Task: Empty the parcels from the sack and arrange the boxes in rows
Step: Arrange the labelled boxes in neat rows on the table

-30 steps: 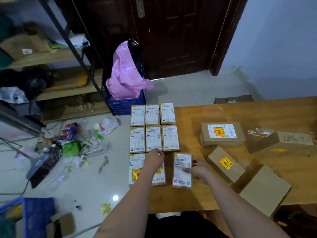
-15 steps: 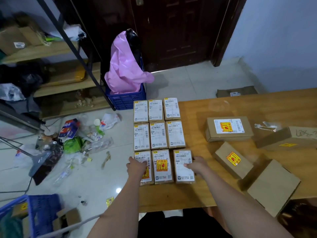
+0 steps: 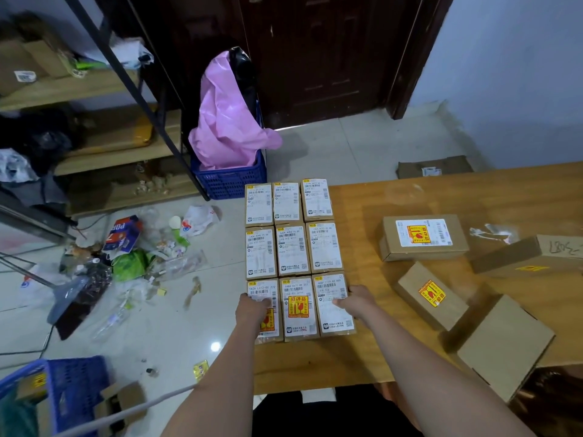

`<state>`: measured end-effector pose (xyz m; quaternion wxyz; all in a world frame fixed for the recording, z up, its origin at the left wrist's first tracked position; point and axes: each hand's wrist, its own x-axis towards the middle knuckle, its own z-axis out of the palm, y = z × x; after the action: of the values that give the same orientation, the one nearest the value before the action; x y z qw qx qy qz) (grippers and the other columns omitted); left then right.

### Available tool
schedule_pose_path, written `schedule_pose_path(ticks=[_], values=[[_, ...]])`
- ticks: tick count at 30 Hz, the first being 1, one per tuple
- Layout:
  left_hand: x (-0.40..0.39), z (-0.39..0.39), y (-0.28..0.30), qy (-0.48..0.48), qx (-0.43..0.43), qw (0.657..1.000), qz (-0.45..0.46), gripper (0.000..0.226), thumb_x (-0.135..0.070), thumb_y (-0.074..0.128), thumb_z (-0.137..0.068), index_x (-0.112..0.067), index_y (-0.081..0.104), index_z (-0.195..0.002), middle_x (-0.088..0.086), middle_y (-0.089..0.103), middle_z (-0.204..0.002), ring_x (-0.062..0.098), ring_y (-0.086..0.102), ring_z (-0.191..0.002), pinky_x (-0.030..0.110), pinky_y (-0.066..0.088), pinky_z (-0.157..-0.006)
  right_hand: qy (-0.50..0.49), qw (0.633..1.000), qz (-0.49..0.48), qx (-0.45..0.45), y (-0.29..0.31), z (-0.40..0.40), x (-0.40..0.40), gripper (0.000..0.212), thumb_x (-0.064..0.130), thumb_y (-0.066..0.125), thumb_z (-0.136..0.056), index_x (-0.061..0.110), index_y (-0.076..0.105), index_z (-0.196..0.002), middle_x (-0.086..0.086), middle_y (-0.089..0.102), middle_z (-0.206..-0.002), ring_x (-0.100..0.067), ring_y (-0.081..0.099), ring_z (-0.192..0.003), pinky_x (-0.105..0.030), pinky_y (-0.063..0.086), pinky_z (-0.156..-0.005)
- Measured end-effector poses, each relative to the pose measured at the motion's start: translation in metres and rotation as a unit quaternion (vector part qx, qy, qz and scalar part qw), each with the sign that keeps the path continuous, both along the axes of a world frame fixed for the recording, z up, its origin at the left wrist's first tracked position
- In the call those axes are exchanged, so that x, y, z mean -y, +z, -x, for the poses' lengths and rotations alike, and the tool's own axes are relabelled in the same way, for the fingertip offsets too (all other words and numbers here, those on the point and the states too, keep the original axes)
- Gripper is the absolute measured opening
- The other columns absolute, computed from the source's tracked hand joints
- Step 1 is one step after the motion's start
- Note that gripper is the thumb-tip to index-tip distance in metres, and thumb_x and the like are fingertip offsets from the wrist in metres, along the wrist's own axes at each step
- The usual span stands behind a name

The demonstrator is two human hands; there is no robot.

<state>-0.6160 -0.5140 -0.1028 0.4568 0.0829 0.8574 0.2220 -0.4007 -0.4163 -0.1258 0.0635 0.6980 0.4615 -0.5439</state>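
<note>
The nearest row of boxes carries white labels: the left box reads "582A L472-00 222", the middle box "548A C671-00 207" above a yellow sticker with red characters. In the frame's right, a box bears handwriting I can't decipher. Other print is too small.

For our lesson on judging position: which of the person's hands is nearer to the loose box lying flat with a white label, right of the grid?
Right. The right hand rests on the grid's near-right box, below-left of that loose box. The left hand is on the near-left box, farther away.
</note>
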Motion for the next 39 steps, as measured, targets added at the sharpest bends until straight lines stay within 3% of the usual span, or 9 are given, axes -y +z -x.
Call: schedule_pose_path(ticks=[4, 6, 10, 16, 23, 27, 31, 35, 39], values=[[-0.012, -0.007, 0.008, 0.012, -0.109, 0.994, 0.027, 0.069, -0.033, 0.066, -0.088, -0.008, 0.033, -0.144, 0.024, 0.039, -0.143, 0.041, 0.040, -0.128, 0.050, 0.038, -0.103, -0.026, 0.999, 0.014, -0.015, 0.005, -0.008, -0.003, 0.064, 0.033, 0.083, -0.076, 0.012, 0.057, -0.131, -0.006, 0.065, -0.130, -0.027, 0.064, -0.115, -0.042, 0.055, -0.094], [-0.029, -0.015, 0.019, 0.033, -0.205, 0.978, -0.007, 0.057, -0.034, 0.061, -0.090, -0.010, 0.040, -0.137, 0.023, 0.039, -0.139, 0.041, 0.039, -0.127, 0.053, 0.036, -0.101, -0.054, 0.999, -0.007, -0.004, 0.015, -0.013, -0.007, 0.078, 0.044, 0.080, -0.076, 0.009, 0.047, -0.138, -0.008, 0.059, -0.136, -0.029, 0.059, -0.121, -0.035, 0.052, -0.093], [-0.077, -0.043, 0.041, -0.037, -0.251, 0.962, -0.101, 0.035, -0.031, 0.055, -0.094, -0.011, 0.050, -0.123, 0.019, 0.047, -0.128, 0.040, 0.049, -0.114, 0.051, 0.042, -0.093, -0.098, 0.988, -0.108, 0.045, 0.037, -0.028, -0.021, 0.062, 0.045, 0.066, -0.091, 0.003, 0.050, -0.134, -0.015, 0.058, -0.133, -0.032, 0.055, -0.123, -0.035, 0.047, -0.093], [-0.130, -0.119, 0.041, -0.161, -0.152, 0.964, -0.149, 0.021, -0.032, 0.051, -0.095, -0.018, 0.049, -0.111, 0.021, 0.065, -0.104, 0.033, 0.064, -0.070, 0.043, 0.057, -0.061, -0.144, 0.970, -0.190, 0.034, 0.062, -0.079, -0.042, 0.041, 0.036, 0.062, -0.095, 0.005, 0.066, -0.120, -0.015, 0.068, -0.121, -0.030, 0.061, -0.115, -0.029, 0.046, -0.090], [-0.154, -0.220, 0.059, -0.289, -0.063, 0.942, -0.161, 0.031, -0.018, 0.052, -0.097, -0.007, 0.059, -0.125, 0.013, 0.066, -0.121, 0.032, 0.060, -0.114, 0.030, 0.045, -0.086, -0.202, 0.947, -0.233, 0.089, 0.080, -0.151, -0.051, 0.026, 0.019, 0.057, -0.095, 0.006, 0.063, -0.117, -0.016, 0.067, -0.117, -0.033, 0.060, -0.114, -0.033, 0.048, -0.089], [-0.171, -0.264, 0.067, -0.308, -0.021, 0.936, -0.171, 0.029, -0.020, 0.053, -0.095, -0.015, 0.060, -0.123, 0.010, 0.069, -0.116, 0.029, 0.064, -0.106, 0.029, 0.047, -0.080, -0.205, 0.918, -0.298, 0.162, 0.088, -0.195, -0.068, 0.035, 0.008, 0.057, -0.088, 0.006, 0.052, -0.123, -0.021, 0.060, -0.120, -0.039, 0.056, -0.114, -0.043, 0.048, -0.093], [-0.191, -0.300, 0.077, -0.330, -0.004, 0.926, -0.182, 0.028, -0.019, 0.052, -0.095, -0.018, 0.057, -0.122, 0.006, 0.068, -0.106, 0.027, 0.065, -0.093, 0.028, 0.043, -0.071, -0.076, 0.828, -0.436, 0.345, 0.108, -0.237, -0.094, 0.059, -0.014, 0.057, -0.075, 0.005, 0.047, -0.130, -0.020, 0.049, -0.126, -0.040, 0.046, -0.111, -0.048, 0.039, -0.092], [-0.208, -0.323, 0.084, -0.329, 0.029, 0.925, -0.187, 0.026, -0.018, 0.047, -0.095, -0.021, 0.055, -0.119, -0.005, 0.057, -0.077, 0.015, 0.051, -0.064, 0.027, 0.037, -0.058, 0.016, 0.847, -0.349, 0.400, 0.129, -0.267, -0.125, 0.089, -0.006, 0.067, -0.071, 0.024, 0.030, -0.146, -0.011, 0.024, -0.151, -0.038, 0.023, -0.137, -0.054, 0.020, -0.113], [-0.222, -0.332, 0.087, -0.333, 0.053, 0.921, -0.194, 0.029, -0.018, 0.047, -0.094, -0.025, 0.055, -0.121, 0.002, 0.068, -0.103, 0.019, 0.056, -0.078, 0.028, 0.043, -0.068, 0.131, 0.862, -0.234, 0.430, 0.129, -0.285, -0.144, 0.068, 0.009, 0.061, -0.084, 0.023, 0.035, -0.145, -0.007, 0.019, -0.156, -0.036, 0.009, -0.146, -0.061, 0.001, -0.116]])
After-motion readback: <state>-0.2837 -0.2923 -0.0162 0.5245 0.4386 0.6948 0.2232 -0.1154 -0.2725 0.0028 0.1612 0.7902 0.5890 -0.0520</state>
